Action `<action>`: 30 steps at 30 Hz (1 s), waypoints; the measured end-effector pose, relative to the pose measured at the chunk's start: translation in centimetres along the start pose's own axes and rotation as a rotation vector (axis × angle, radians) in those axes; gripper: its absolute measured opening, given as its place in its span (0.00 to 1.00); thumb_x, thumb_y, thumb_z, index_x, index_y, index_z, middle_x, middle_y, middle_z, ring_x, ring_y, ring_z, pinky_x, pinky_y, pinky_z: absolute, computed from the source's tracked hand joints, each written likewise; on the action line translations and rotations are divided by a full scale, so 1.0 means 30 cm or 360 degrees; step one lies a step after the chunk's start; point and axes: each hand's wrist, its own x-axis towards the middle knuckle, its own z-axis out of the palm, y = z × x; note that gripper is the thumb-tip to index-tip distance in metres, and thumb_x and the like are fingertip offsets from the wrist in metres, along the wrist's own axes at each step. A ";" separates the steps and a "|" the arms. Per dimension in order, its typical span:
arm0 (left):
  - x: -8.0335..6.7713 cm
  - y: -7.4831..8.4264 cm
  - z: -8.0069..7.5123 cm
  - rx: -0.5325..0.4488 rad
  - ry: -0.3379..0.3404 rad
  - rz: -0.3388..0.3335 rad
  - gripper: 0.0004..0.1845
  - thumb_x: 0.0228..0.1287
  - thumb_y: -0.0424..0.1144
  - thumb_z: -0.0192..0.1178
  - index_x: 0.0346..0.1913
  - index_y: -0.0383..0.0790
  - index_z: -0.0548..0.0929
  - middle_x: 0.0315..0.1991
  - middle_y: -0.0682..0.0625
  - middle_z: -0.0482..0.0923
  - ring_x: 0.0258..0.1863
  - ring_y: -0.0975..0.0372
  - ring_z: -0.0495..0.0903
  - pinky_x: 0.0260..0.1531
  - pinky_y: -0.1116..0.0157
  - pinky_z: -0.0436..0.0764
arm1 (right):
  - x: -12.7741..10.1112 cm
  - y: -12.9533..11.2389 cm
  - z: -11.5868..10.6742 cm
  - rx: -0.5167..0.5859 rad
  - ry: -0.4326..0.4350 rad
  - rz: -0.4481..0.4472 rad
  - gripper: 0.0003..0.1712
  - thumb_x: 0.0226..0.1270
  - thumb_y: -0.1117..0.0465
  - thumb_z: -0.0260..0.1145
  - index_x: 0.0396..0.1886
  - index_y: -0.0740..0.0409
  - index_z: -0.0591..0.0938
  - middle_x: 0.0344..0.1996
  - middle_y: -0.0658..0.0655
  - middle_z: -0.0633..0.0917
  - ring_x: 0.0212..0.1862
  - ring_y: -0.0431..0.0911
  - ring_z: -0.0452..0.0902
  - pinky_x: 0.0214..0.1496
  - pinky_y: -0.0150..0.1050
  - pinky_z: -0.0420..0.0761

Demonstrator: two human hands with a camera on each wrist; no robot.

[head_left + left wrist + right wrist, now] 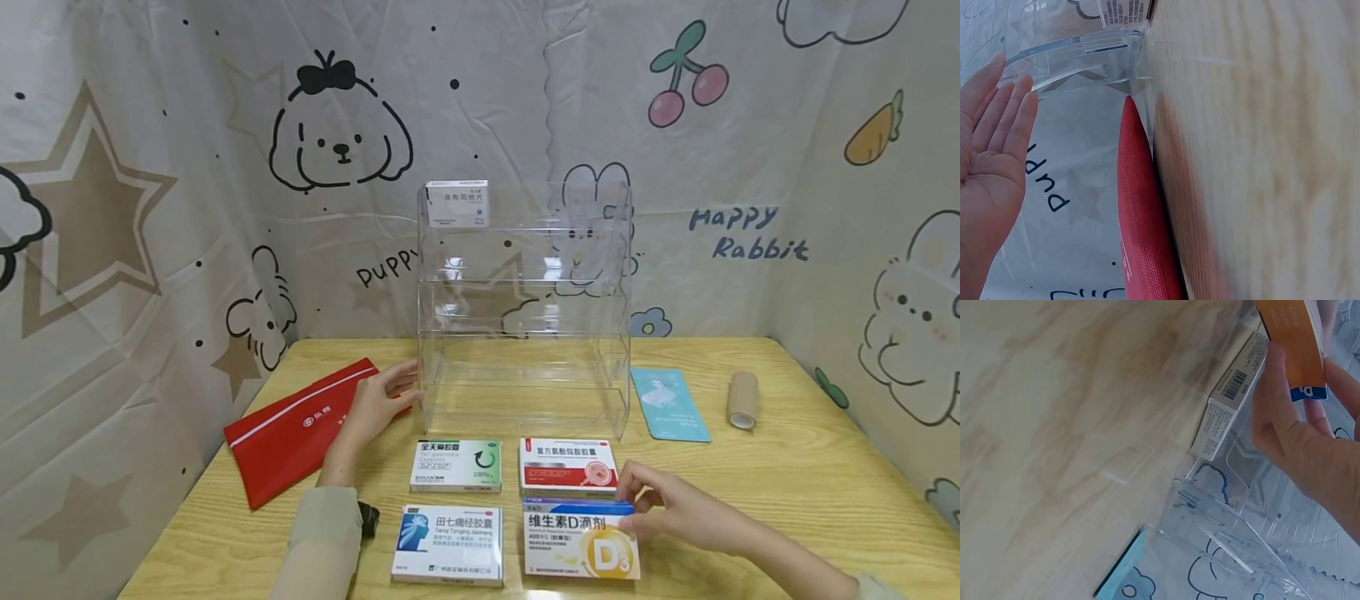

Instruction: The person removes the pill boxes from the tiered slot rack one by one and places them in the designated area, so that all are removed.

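Four flat medicine boxes lie in a two-by-two block at the near edge of the pale wooden table (787, 467), labels up, so each can be read from above. Nearest on the right is the white and orange vitamin D3 box with a blue top strip (581, 537); the right hand (675, 510) pinches its far right corner, thumb on one face and fingers curled over the end. The right wrist view suggests that end is tipped up off the table, as if for a firmer hold. Beside it on the left lies a white box with a blue head drawing (447, 543). Just behind these two sit a white and red box (567, 467) and a white and green box (456, 465).

Further back on the left, the left hand (375, 406) is spread, its straight fingers resting against the lower left corner of the clear acrylic tiered shelf rack (525, 308), seemingly to steady the light rack. The hand holds nothing. Under and beside it lies a flat red zip pouch with a white stripe (300, 429).

To the right of the rack lie a pale blue card with a white figure (669, 404) and a tan roll of bandage tape (743, 399), both well apart from the hands. On the rack's top tier, at its left end, stands one white box with blue print (457, 204), facing forward. A curtain printed with cartoon puppies and rabbits (150, 208) hangs behind.
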 end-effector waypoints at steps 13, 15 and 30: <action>-0.005 -0.009 0.003 0.0059 0.0044 0.0083 0.28 0.61 0.34 0.67 0.64 0.35 0.75 0.55 0.35 0.82 0.55 0.47 0.83 0.51 0.60 0.86 | 0.004 0.016 0.004 -0.0037 -0.0040 0.0092 0.11 0.70 0.59 0.63 0.44 0.61 0.74 0.39 0.54 0.79 0.37 0.33 0.77 0.35 0.30 0.83; -0.005 -0.009 0.003 0.0056 0.0044 0.0082 0.28 0.61 0.34 0.67 0.64 0.35 0.75 0.55 0.35 0.82 0.55 0.47 0.83 0.51 0.60 0.86 | 0.007 0.015 0.008 -0.0023 -0.0041 0.0148 0.12 0.70 0.58 0.64 0.44 0.61 0.75 0.37 0.55 0.79 0.34 0.33 0.77 0.32 0.32 0.84; 0.004 -0.006 0.002 0.0021 0.0001 0.0016 0.29 0.61 0.32 0.66 0.66 0.35 0.74 0.58 0.35 0.80 0.57 0.46 0.81 0.55 0.55 0.83 | 0.013 0.044 0.019 -0.0153 -0.0012 0.0258 0.10 0.70 0.58 0.63 0.44 0.59 0.76 0.32 0.50 0.79 0.32 0.31 0.70 0.30 0.26 0.73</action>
